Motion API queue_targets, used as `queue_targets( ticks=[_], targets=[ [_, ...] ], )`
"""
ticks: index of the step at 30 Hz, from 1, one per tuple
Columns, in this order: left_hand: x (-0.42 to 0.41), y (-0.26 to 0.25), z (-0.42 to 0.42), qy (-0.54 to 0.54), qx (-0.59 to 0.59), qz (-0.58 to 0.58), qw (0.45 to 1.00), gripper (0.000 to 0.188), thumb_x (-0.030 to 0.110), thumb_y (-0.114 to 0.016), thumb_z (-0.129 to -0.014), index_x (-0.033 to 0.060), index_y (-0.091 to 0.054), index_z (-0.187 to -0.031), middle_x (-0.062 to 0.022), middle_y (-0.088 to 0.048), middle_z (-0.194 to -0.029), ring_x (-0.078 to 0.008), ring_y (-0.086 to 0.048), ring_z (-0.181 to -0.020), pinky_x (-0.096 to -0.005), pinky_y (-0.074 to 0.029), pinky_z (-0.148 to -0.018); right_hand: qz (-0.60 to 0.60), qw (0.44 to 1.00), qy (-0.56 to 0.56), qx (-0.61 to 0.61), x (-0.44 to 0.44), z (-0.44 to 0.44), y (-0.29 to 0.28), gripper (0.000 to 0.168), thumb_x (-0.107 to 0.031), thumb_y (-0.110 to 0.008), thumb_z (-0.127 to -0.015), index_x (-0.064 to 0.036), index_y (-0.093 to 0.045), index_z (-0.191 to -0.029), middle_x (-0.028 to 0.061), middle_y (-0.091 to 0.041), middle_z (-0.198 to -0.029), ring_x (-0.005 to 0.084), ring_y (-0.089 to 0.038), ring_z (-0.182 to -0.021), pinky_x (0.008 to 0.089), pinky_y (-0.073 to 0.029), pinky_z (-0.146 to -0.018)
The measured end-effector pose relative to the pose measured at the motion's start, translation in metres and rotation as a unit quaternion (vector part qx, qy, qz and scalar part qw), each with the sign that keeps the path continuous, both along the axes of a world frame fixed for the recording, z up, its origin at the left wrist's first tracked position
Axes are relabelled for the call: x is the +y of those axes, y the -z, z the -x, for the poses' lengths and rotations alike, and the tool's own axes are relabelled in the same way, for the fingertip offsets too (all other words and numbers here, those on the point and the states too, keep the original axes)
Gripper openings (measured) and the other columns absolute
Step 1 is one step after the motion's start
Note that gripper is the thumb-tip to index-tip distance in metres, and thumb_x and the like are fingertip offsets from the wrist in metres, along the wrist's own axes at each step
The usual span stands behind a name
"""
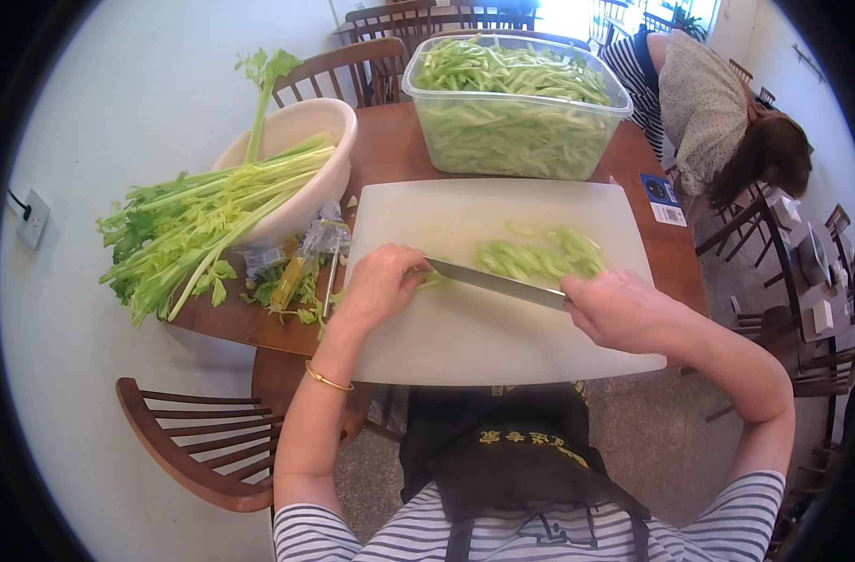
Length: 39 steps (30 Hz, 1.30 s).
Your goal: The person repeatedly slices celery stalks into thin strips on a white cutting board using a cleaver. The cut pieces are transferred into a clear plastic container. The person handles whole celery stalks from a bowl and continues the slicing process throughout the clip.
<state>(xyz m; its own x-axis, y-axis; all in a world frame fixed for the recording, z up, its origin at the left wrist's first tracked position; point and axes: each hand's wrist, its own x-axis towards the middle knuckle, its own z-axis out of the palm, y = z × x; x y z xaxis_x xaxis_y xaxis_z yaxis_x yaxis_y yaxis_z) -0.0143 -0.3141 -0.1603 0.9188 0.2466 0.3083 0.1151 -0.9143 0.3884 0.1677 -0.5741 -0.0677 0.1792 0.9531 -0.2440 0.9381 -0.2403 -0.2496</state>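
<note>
My right hand (613, 309) grips the handle of a kitchen knife (501, 283). Its blade slants up and left across a white plastic cutting board (441, 351), and the far end meets my left fingertips. Under those curled fingers my left hand (387, 281) presses a piece of celery (434, 279) onto the board, mostly hidden by the hand and blade. Just beyond the blade lies a loose pile of sliced celery (533, 254).
A clear plastic bin (518, 140) heaped with cut celery stands behind the board. At left, a pale bowl (343, 175) holds celery stalks (209, 204) overhanging the table (385, 140). Trimmings, plastic wrappers (297, 263) and a metal tool (331, 277) lie beside it. Another person (708, 112) bends over at right.
</note>
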Motion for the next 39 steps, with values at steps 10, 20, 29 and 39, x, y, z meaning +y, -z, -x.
queue_targets(
  ticks=[10,20,29,39],
  targets=[
    [0.025,-0.026,0.003,-0.114,-0.056,0.162,0.979,0.019,-0.002,-0.058,-0.086,-0.001,-0.064,-0.105,-0.0099,-0.069,-0.092,-0.0162,-0.064,-0.082,-0.0298,-0.051,-0.074,0.036,0.987,0.056,0.146,0.01,-0.014,-0.002,0.024,-0.019,-0.05,-0.095,0.004,-0.053,-0.092,0.0168,-0.059,-0.062,0.0311,-0.061,-0.055,0.0427,-0.049,-0.057],
    [-0.002,-0.062,0.033,-0.138,-0.251,0.155,0.946,0.023,-0.004,-0.059,-0.086,0.0002,-0.067,-0.107,-0.0068,-0.069,-0.093,-0.0126,-0.061,-0.079,-0.0267,-0.05,-0.072,0.084,0.952,0.078,0.283,0.024,0.013,0.009,0.03,-0.024,-0.045,-0.098,0.003,-0.049,-0.085,0.0089,-0.054,-0.055,0.0192,-0.057,-0.048,0.0356,-0.047,-0.051],
    [-0.05,-0.014,-0.013,-0.034,-0.155,-0.009,0.987,0.02,-0.005,-0.065,-0.077,0.0036,-0.068,-0.095,-0.0112,-0.068,-0.091,-0.0243,-0.064,-0.085,-0.034,-0.05,-0.076,0.012,0.923,0.229,0.308,0.026,-0.036,0.022,0.024,-0.018,-0.046,-0.095,0.004,-0.047,-0.086,0.0056,-0.05,-0.057,0.0152,-0.054,-0.046,0.0319,-0.047,-0.047],
    [-0.067,0.011,-0.025,0.005,-0.137,-0.076,0.988,0.017,-0.002,-0.068,-0.07,0.008,-0.069,-0.084,-0.0052,-0.065,-0.084,-0.0245,-0.061,-0.083,-0.0358,-0.05,-0.073,-0.086,0.992,0.035,0.082,-0.001,-0.019,0.016,0.023,-0.015,-0.047,-0.093,0.006,-0.055,-0.094,0.0285,-0.063,-0.079,0.0426,-0.064,-0.072,0.0487,-0.052,-0.071]
  ],
)
